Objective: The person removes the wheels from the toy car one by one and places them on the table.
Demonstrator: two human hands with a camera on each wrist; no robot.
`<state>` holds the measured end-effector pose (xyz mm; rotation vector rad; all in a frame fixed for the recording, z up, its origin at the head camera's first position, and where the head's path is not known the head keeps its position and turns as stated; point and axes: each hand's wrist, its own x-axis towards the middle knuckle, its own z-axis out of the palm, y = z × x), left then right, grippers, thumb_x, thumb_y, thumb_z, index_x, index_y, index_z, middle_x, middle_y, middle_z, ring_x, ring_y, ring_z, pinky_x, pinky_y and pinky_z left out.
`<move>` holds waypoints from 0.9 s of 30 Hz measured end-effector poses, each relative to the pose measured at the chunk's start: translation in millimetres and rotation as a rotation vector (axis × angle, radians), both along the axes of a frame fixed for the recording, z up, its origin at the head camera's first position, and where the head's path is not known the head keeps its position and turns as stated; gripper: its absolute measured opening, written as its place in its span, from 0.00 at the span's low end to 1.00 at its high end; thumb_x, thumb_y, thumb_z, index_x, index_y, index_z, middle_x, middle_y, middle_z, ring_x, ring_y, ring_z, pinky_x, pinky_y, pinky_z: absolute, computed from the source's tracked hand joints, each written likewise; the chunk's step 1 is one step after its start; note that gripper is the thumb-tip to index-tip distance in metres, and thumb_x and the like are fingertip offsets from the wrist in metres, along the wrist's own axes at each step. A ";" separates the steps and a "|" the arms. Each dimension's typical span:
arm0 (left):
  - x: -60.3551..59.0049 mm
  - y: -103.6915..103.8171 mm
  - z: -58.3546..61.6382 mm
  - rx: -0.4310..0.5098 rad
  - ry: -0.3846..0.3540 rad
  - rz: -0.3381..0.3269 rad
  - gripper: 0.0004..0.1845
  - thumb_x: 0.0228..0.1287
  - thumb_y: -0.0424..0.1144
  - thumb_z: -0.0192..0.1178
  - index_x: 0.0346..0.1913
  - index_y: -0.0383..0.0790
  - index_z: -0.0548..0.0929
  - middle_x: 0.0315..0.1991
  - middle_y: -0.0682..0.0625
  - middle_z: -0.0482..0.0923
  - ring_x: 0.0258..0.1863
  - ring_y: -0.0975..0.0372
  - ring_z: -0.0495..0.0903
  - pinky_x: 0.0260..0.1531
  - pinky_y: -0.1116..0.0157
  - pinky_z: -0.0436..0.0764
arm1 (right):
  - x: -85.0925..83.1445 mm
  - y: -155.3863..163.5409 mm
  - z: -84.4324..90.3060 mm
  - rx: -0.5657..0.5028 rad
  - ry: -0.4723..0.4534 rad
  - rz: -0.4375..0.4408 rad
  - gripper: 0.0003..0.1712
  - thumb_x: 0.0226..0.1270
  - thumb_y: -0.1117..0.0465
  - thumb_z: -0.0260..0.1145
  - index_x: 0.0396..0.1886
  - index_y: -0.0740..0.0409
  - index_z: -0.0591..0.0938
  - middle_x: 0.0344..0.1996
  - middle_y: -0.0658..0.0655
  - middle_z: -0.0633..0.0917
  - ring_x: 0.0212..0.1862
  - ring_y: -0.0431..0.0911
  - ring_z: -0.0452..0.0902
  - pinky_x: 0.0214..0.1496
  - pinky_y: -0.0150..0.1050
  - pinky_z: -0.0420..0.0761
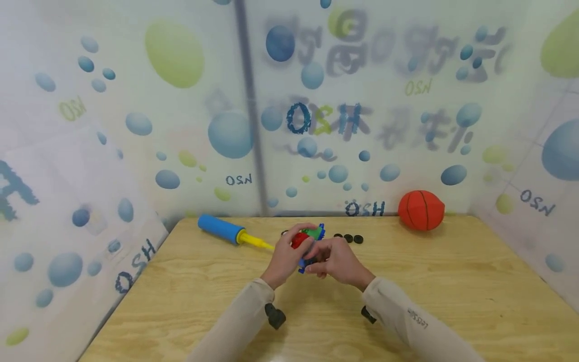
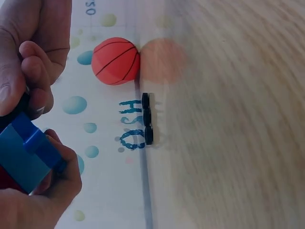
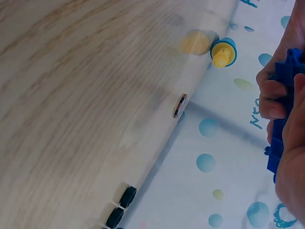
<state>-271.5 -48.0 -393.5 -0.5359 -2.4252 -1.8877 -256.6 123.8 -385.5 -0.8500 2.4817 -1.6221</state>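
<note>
Table: light wooden table top (image 1: 452,281) with visible grain, spreading under and around the hands out to the walls.
Far wall: beyond the hands, a pale panel (image 1: 384,65) printed with blue and green bubbles and blurred lettering; a dark vertical seam (image 1: 253,125) runs down it.
Side walls: the same bubble print left and right of the hands.
Light: even and soft, with faint shadows.
</note>
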 end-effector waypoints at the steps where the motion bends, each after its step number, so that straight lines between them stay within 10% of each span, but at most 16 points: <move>1: -0.5 -0.1 0.5 -0.010 0.009 0.002 0.15 0.74 0.46 0.58 0.60 0.60 0.80 0.58 0.47 0.79 0.42 0.57 0.78 0.40 0.67 0.82 | 1.0 -0.3 0.3 -0.002 0.010 -0.003 0.06 0.56 0.66 0.77 0.32 0.60 0.87 0.24 0.60 0.87 0.19 0.40 0.80 0.24 0.38 0.84; 8: -5.4 -7.6 -0.3 -0.020 -0.028 0.085 0.15 0.74 0.44 0.57 0.60 0.56 0.78 0.57 0.44 0.78 0.43 0.55 0.76 0.38 0.68 0.80 | 1.2 2.5 0.9 0.070 0.086 0.001 0.05 0.58 0.63 0.76 0.32 0.59 0.87 0.22 0.59 0.87 0.19 0.41 0.82 0.27 0.36 0.85; 21: -1.7 -30.6 0.1 -0.013 -0.129 -0.109 0.22 0.69 0.41 0.64 0.64 0.58 0.77 0.62 0.43 0.76 0.44 0.55 0.86 0.47 0.61 0.86 | -3.9 39.8 6.2 0.152 0.003 0.074 0.17 0.61 0.62 0.74 0.49 0.58 0.83 0.28 0.58 0.85 0.28 0.58 0.85 0.27 0.43 0.86; 27: -1.2 -34.8 0.0 -0.052 -0.118 -0.171 0.26 0.64 0.41 0.69 0.65 0.57 0.77 0.63 0.47 0.75 0.45 0.58 0.82 0.48 0.64 0.84 | -9.3 50.1 6.1 0.233 0.106 -0.034 0.16 0.58 0.61 0.76 0.47 0.52 0.87 0.33 0.53 0.84 0.31 0.45 0.79 0.30 0.37 0.82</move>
